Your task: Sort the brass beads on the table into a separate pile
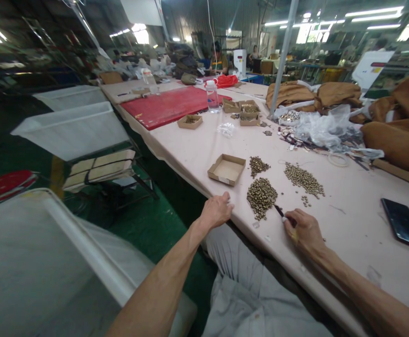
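My right hand (304, 230) pinches a slim dark tool (279, 210) with a whitish section near the fingers; its exact kind is unclear. The tool's tip points at the large pile of small brass-coloured metal pieces (261, 197), close to its right edge. At the table's front edge is my left hand (218, 209), fingers curled, with a pale spot at the fingertips; whatever they hold is hidden. Just beyond it stands a shallow cardboard box (227, 168). A smaller pile (258, 166) and a spread-out group of similar metal pieces (303, 179) lie farther back.
A phone (404, 223) lies at the right. Behind are small boxes of parts (249, 107), a water bottle (212, 96), a red sheet (171, 106), clear plastic bags (327, 126) and brown goods (397, 135). A metal pole (283, 58) rises mid-table. White bins (73, 128) stand left.
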Demonstrator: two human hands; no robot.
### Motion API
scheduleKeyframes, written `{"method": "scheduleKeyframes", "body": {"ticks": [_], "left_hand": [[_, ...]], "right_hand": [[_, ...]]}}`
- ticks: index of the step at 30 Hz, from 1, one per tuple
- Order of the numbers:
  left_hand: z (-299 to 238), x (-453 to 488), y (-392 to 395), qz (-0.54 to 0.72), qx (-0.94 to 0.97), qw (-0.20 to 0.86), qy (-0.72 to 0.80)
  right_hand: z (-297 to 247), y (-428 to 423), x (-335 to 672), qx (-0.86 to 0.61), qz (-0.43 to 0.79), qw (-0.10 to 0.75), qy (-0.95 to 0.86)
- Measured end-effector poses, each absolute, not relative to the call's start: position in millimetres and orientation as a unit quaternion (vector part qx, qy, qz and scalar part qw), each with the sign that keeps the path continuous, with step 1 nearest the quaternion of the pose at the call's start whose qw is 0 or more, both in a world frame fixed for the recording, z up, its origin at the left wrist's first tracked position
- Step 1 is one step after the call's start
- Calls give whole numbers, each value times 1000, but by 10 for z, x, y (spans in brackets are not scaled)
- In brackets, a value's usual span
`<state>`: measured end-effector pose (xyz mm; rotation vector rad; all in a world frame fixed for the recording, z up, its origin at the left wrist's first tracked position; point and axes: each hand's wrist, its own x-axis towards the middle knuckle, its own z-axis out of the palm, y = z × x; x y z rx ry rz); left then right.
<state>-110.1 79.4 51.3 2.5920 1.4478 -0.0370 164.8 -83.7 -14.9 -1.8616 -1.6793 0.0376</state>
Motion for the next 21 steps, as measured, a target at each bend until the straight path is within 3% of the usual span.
{"method": "scheduleKeyframes", "body": {"ticks": [21], "left_hand": [[445,-1084,844,-14,867,101,488]], "right_hand": [[-122,-1261,1758,-691,39,295,-659]]}}
